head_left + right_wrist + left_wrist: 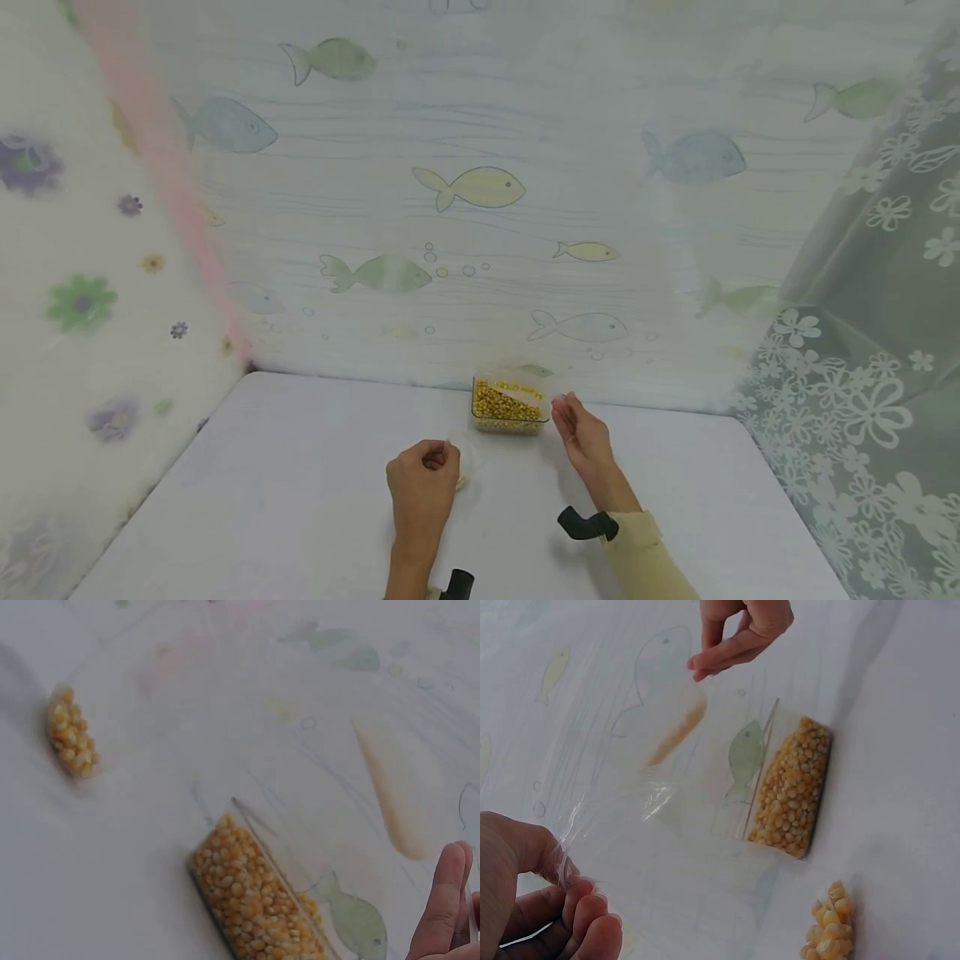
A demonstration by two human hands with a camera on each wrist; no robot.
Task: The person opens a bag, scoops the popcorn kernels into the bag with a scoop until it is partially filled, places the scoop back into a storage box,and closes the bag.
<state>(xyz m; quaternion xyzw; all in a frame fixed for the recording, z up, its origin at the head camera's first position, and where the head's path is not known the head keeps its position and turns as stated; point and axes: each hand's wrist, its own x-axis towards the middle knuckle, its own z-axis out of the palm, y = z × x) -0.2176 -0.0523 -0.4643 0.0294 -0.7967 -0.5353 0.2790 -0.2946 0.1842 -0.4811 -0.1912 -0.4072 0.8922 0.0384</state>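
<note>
My left hand (pixel 423 492) pinches the upper edge of a clear plastic bag (pixel 660 806) between thumb and curled fingers. A small clump of yellow corn kernels (pixel 829 924) sits at the bottom of the bag, right of the hand in the head view. Beyond it stands a clear rectangular container (pixel 510 427) filled with corn kernels (pixel 244 889). At the container's right side, my right hand (pixel 585 437) pinches a thin whitish piece (pixel 686 712) with a tan streak along it. Its full shape blends into the pale background, and I cannot tell what it is.
A white-covered table (pixel 300 500) carries the container near its back edge. Behind rises a pale curtain (pixel 480 125) printed with fish. Flowered sheets hang at the left (pixel 82 233) and right (pixel 862 375). Black wrist mounts (pixel 588 525) sit on both forearms.
</note>
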